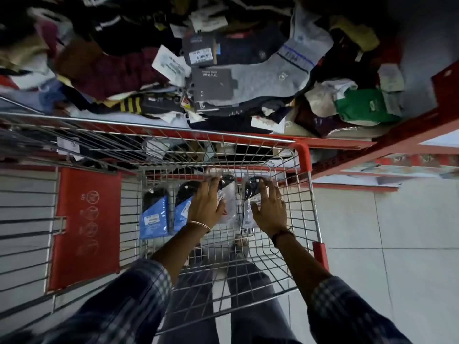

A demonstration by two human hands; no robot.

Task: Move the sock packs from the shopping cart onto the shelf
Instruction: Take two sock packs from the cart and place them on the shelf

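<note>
Several sock packs lie on the wire floor of the shopping cart [301, 192]. A blue-carded pack [154, 214] lies at the left, a second blue pack [182, 209] beside it. My left hand [205, 203] rests with spread fingers on a white-backed pack of black socks [229, 194]. My right hand [269, 209] lies on another clear pack of dark socks [250, 192], thumb on its label. Whether either hand grips its pack I cannot tell. The red shelf [347, 144] beyond the cart holds a heap of socks [263, 73].
The cart's red child-seat flap [87, 227] stands at the left. A red shelf upright [402, 142] runs to the right, with pale floor tiles [397, 232] beside the cart. My legs show through the cart's mesh.
</note>
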